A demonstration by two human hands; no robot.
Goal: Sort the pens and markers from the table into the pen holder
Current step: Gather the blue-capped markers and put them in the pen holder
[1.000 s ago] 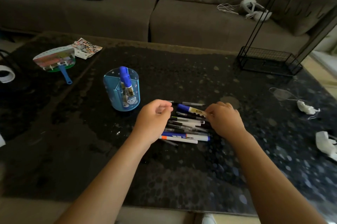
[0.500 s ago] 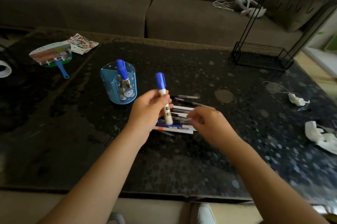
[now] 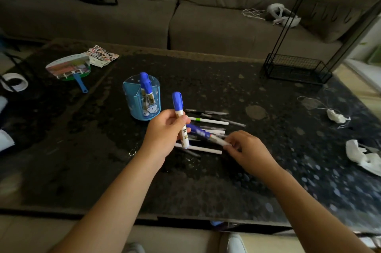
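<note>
Markers in both hands, holder waiting beyond

Right hand (image 3: pixel 250 149) fingers pinch a marker (image 3: pixel 203 133) off the centre pile (image 3: pixel 208 127); left hand (image 3: pixel 165 131) clamps an upright blue-capped marker (image 3: pixel 179 118) mid-barrel: light, stiff, smooth. Pen holder (image 3: pixel 141 98) stands behind, centre-left.

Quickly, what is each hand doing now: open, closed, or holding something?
Left hand: closed on an upright blue-capped marker.
Right hand: fingers closed on the white end of a second blue marker in the pile.
</note>
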